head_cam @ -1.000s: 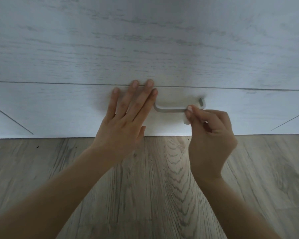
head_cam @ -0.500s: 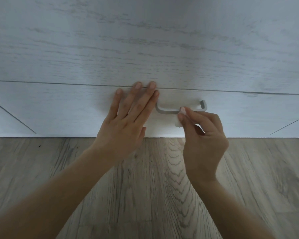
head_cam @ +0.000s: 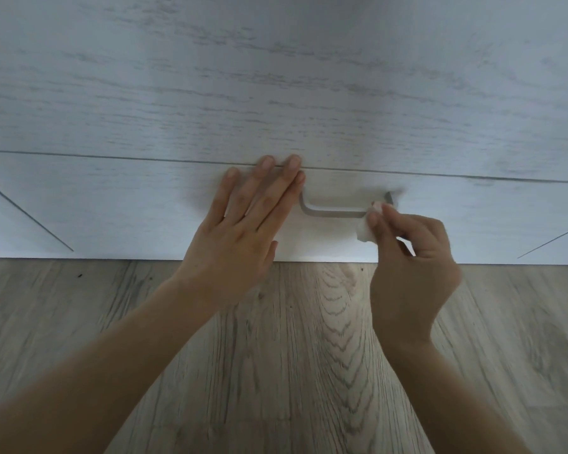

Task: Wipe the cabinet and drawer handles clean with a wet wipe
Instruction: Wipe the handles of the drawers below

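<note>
Presently in view: two hands, one handle, one wipe. A thin diagonal line (head_cam: 30, 216) marks the far left of the white wood-grain drawer front (head_cam: 128, 204). Next to the right, the left hand (head_cam: 240, 231) lies flat against that front. Its fingers (head_cam: 269, 194) are straight and close together, and the tips reach the horizontal seam (head_cam: 79, 155) above. The forefinger's edge is just beside the left end of the handle.

The single grey bar handle (head_cam: 333, 213) sits between the two hands. The one white wet wipe (head_cam: 365, 233), folded small, is pressed against the bar at its right bend. The right hand (head_cam: 413, 257) pinches the wipe between thumb and forefinger, with its other fingers (head_cam: 430, 231) curled. A second diagonal line (head_cam: 551, 240) marks the far right. A grey wood-grain floor (head_cam: 292, 355) lies below the drawer.
</note>
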Demonstrator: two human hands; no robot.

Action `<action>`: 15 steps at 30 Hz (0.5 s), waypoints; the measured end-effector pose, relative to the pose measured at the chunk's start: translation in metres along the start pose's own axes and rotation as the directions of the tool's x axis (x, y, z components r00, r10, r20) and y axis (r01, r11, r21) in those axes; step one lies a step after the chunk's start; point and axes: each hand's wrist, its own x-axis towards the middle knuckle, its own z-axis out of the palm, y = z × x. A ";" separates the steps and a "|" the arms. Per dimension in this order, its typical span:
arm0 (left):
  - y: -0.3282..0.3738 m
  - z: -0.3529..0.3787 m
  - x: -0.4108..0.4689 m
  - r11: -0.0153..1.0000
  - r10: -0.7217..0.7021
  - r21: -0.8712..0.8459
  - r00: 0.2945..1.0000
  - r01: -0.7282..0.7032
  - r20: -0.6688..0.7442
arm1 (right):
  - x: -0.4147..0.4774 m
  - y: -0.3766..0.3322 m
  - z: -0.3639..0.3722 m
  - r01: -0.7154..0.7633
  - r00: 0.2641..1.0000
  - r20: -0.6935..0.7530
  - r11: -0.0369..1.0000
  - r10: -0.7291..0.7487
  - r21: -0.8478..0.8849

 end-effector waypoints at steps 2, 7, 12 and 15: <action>0.001 0.000 0.000 1.000 -0.004 -0.003 1.000 0.004 0.006 | -0.005 -0.003 0.007 0.074 0.994 0.085 0.997 -0.072 -0.016; -0.001 -0.001 -0.001 1.000 0.002 0.004 1.000 -0.002 0.007 | -0.004 0.003 0.008 0.080 0.997 -0.005 0.996 -0.080 -0.041; 0.001 0.001 0.000 1.000 -0.008 0.004 1.000 0.008 0.010 | -0.003 0.003 0.005 0.150 0.987 0.075 0.985 -0.145 -0.079; 0.000 0.001 0.000 1.000 0.001 0.013 1.000 -0.001 0.001 | -0.001 0.006 0.000 0.119 0.993 0.032 0.991 -0.117 -0.068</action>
